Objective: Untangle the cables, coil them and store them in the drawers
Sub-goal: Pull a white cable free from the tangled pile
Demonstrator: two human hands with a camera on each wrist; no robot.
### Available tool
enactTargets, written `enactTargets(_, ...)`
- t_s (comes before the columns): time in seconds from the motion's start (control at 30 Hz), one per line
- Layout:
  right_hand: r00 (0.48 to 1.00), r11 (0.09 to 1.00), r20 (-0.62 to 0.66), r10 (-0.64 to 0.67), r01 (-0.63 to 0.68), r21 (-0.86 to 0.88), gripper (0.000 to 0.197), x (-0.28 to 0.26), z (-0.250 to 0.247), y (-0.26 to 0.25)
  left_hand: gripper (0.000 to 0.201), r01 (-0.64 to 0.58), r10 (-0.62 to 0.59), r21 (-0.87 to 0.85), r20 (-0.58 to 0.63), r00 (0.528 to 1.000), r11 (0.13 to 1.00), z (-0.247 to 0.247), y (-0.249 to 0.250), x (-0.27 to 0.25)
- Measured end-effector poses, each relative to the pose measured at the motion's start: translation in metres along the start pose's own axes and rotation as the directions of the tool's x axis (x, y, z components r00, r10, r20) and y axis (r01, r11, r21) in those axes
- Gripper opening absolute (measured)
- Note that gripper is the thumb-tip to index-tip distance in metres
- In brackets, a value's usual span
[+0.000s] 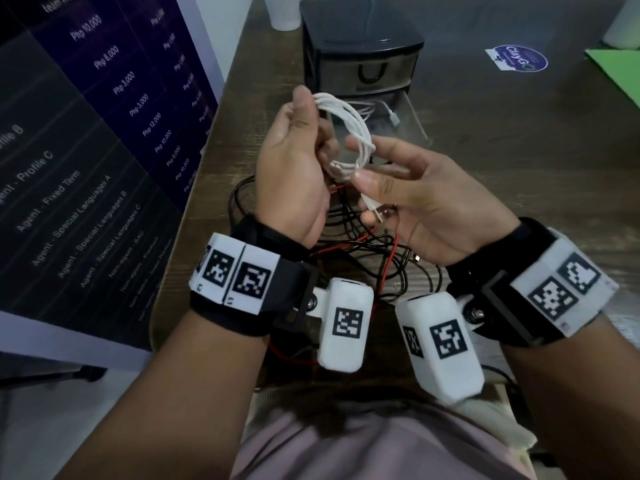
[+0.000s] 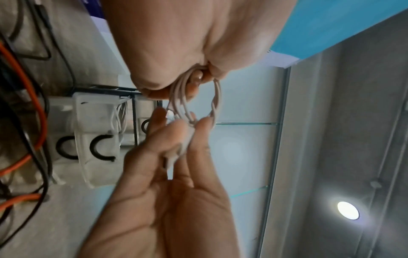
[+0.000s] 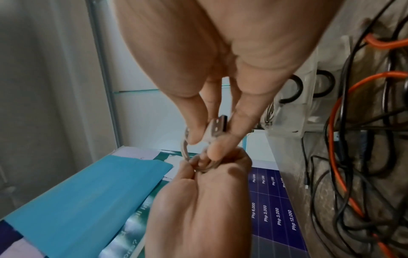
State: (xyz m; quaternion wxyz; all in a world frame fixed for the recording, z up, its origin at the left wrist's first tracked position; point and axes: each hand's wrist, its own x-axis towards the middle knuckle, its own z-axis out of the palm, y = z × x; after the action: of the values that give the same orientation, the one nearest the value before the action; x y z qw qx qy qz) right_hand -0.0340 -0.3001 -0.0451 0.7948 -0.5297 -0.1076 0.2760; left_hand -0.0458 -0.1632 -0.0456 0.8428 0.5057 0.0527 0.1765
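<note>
Hands: left hand (image 1: 294, 174) is gripping the white coil (image 1: 346, 133); right hand (image 1: 415, 202) is pinching its plug (image 1: 375, 211).
Done: drawer (image 1: 408, 123), upper centre, is already holding a white cable.
Left: black-red tangle (image 1: 346, 237), centre, is waiting.

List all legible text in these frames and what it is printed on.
"Php 10,000", "Php 6,000", "Php 3,000", "Php 12,000": price chart on the left.
"Agent - Fixed Term", "Agent - Special Languages A": same chart's dark panel.
"CityG…": round sticker on the table; rest blurred.
Wrist markers: patterns only, no words.
White cable, drawer unit: no text.
</note>
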Motion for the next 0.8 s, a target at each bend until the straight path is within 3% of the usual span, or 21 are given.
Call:
enactTargets(0.1,0.989,0.997,-0.129,-0.073,0.072,-0.012,0.032,0.004,0.001,0.004,0.029,0.069,-0.066,-0.152,0.022,0.998,0.986,-0.001,0.001,0.002)
enactTargets(0.2,0.975,0.995,-0.203,-0.094,0.100,0.018,0.014,0.006,0.000,0.013,0.028,0.117,-0.110,-0.154,0.053,0.992,0.981,-0.003,-0.002,0.001)
enactTargets(0.33,0.961,0.996,-0.261,-0.088,0.088,-0.012,0.011,0.006,-0.005,0.017,0.031,0.132,-0.133,0.025,0.070,0.989,0.991,-0.011,-0.008,0.000)
enactTargets(0.43,0.946,0.995,-0.310,-0.094,0.078,-0.065,0.013,0.010,-0.013,0.011,0.027,0.078,-0.100,0.231,0.086,0.991,0.970,-0.015,-0.010,-0.003)
enactTargets(0.53,0.938,0.988,-0.328,-0.115,0.075,-0.133,0.006,0.015,-0.022,0.001,0.027,-0.034,-0.002,0.454,0.079,0.997,0.890,-0.019,-0.011,-0.003)
enactTargets(0.63,0.932,0.964,-0.331,-0.144,0.057,-0.258,0.005,0.023,-0.030,-0.015,0.034,-0.107,0.063,0.572,0.097,0.993,0.813,-0.023,-0.013,-0.002)
enactTargets(0.8,0.910,0.818,-0.366,-0.197,-0.053,-0.572,0.010,0.062,-0.045,-0.050,0.032,-0.130,0.070,0.723,0.113,0.991,0.679,-0.024,-0.020,0.006)
